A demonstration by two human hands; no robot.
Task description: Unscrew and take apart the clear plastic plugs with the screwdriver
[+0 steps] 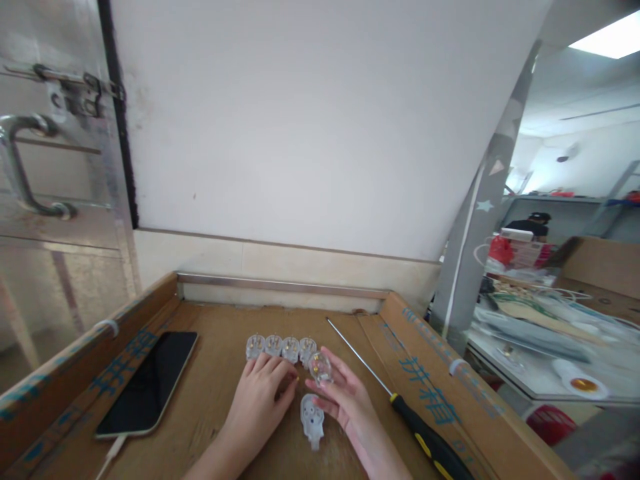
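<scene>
My right hand (347, 400) holds a clear plastic plug shell (320, 366) with brass pins, pinched between thumb and fingers. My left hand (260, 393) rests beside it with curled fingers, its fingertips holding a small brass piece (297, 379) close to that shell. Several more clear plug parts (281, 347) stand in a row just beyond the fingers. Another clear plug half (313, 419) lies flat on the cardboard between my hands.
The work surface is a shallow cardboard tray (415, 353) with blue printing. A black phone (150, 390) on a white cable lies at the left. A long screwdriver (400, 403) with a black-and-yellow handle lies at the right. A cluttered table (545, 333) stands further right.
</scene>
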